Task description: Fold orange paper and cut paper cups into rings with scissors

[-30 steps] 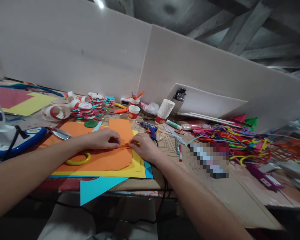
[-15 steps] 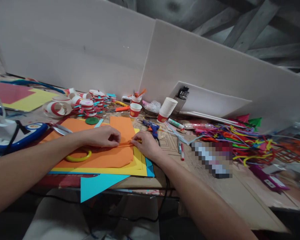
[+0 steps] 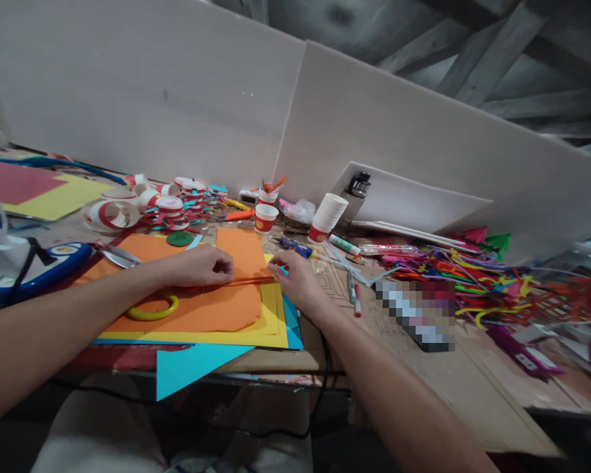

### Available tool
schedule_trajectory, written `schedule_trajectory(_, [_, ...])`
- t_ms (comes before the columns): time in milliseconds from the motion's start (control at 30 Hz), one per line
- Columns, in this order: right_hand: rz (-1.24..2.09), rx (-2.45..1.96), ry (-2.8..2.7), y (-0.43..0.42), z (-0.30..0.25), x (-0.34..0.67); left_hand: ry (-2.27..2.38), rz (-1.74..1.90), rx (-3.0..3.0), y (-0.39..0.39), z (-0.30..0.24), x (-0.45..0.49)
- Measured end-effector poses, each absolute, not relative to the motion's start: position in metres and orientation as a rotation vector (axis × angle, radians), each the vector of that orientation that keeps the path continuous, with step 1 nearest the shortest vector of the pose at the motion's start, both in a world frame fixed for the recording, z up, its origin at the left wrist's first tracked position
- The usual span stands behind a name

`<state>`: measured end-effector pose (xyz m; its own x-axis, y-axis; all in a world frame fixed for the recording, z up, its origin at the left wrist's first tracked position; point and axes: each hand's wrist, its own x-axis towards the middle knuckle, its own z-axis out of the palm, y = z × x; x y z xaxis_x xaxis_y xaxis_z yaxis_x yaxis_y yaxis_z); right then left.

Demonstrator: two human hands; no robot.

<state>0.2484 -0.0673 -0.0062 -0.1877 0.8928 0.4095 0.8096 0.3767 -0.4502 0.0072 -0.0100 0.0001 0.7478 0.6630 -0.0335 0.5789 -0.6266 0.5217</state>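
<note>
My left hand [image 3: 203, 266] rests on an orange paper sheet [image 3: 201, 309], its fingers pinched on a folded crease of that sheet. My right hand [image 3: 298, 282] lies at the sheet's right edge, fingers curled together near the end of the fold; whether they grip anything is hard to make out. The orange sheet lies on a yellow sheet [image 3: 274, 322] and a blue sheet [image 3: 291, 328]. A yellow ring [image 3: 150, 310] sits on the orange paper below my left wrist. A blue glue gun [image 3: 295, 246] lies just beyond my right hand.
Paper cups [image 3: 328, 217], cut cup rings [image 3: 113, 213], markers [image 3: 354, 299] and a pile of coloured pipe cleaners [image 3: 467, 276] crowd the table. Scissors [image 3: 115, 255] and a blue device [image 3: 39, 266] lie at left. A blue triangle [image 3: 192, 368] overhangs the front edge. White boards [image 3: 374, 125] stand behind.
My right hand has slid a little to the right and away along the fold, off the orange sheet's edge. My left hand keeps its pinch in about the same place.
</note>
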Motion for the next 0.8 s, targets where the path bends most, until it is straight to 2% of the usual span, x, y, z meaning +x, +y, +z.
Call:
schedule_trajectory(167, [-0.106, -1.856, -1.707, -0.060, -0.001, 0.284, 0.987, 0.240, 2.419, -0.011, 0.000, 0.009])
schedule_trajectory(367, [0.218, -2.164, -1.610, -0.042, -0.006, 0.293, 1.047, 0.212, 2.403, -0.008, 0.001, 0.009])
schedule_trajectory(533, [0.342, -2.142, -1.559, -0.032, -0.004, 0.302, 1.061, 0.266, 2.402, -0.004, 0.000, 0.009])
schedule_trajectory(800, [0.527, -1.851, -1.425, -0.049, 0.008, 0.300, 1.095, 0.258, 2.354, -0.007, 0.002, 0.013])
